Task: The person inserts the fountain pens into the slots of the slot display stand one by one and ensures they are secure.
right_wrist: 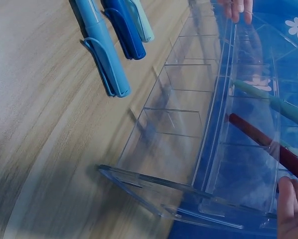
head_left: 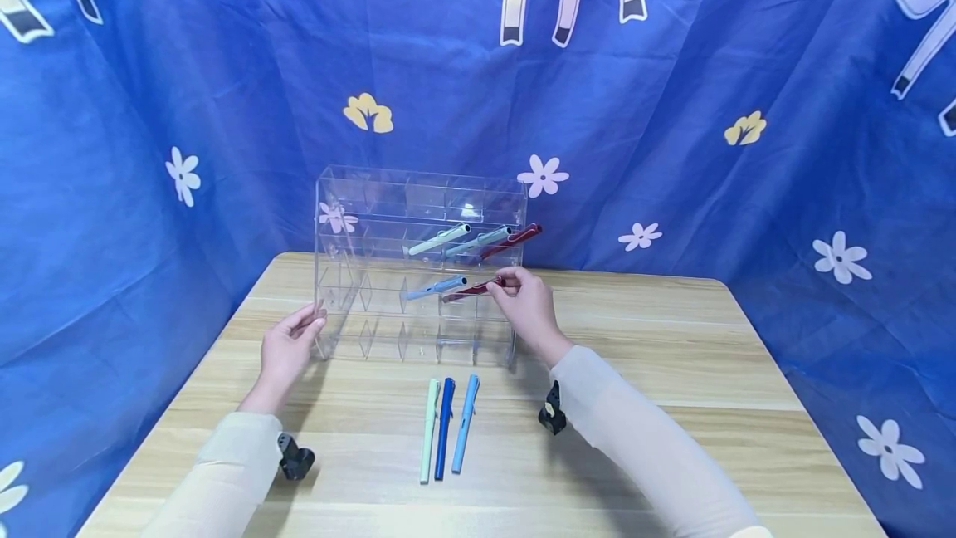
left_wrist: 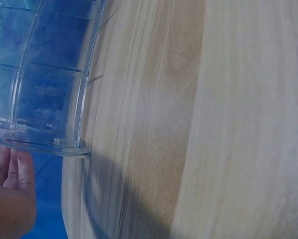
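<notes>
A clear plastic display rack (head_left: 339, 305) with several tiers of compartments stands on the table. My left hand (head_left: 287, 347) grips its left side panel, thumb and fingers on opposite faces in the left wrist view. My right hand (head_left: 532, 310) pinches the upper end of a dark red pen (head_left: 470, 290), which slants into a middle-tier compartment. Left of it in that tier leans a blue pen (head_left: 436, 287). The tier above holds a pale green pen (head_left: 439, 239), a light blue pen (head_left: 478, 242) and another dark red pen (head_left: 511, 242).
On the table (head_left: 635, 355) in front of the rack lie a mint green pen (head_left: 429, 430), a dark blue pen (head_left: 444, 430) and a sky blue pen (head_left: 465, 424), side by side. A blue patterned curtain (head_left: 448, 106) hangs behind the rack.
</notes>
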Tool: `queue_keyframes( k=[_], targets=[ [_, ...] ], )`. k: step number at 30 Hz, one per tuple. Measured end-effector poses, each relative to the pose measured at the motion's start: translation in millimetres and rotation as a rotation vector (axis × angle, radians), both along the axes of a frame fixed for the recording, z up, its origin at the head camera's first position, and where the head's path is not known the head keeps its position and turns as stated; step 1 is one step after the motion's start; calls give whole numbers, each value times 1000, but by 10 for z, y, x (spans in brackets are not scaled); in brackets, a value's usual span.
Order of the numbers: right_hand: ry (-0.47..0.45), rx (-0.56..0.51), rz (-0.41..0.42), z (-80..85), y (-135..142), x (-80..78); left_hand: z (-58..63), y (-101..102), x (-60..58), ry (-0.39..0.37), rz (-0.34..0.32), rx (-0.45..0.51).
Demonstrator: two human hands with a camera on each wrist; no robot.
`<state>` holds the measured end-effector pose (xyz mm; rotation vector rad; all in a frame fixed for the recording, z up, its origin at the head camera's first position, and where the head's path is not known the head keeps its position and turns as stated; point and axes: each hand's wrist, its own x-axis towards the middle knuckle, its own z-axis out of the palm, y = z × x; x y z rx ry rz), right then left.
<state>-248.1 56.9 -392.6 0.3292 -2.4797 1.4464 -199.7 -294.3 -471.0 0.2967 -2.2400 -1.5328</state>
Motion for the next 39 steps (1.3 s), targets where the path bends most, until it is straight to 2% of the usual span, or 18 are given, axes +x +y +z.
queue_keyframes(
  k=[6, 22, 28, 34, 39],
  targets=[
    [22, 38, 4, -14, 6, -6, -6, -4, 3, -12, -3, 0],
    [11, 34, 26, -20, 28, 1, 7, 4, 8, 12, 1, -20],
    [-10, -36, 63, -38, 87, 11, -3, 6, 9, 2, 3, -25],
    [66, -126, 73, -28, 246, 20, -8, 6, 6, 4, 7, -14],
    [99, -209, 40, -47, 420, 15, -4, 4, 8, 10, 2, -12]
  ],
)
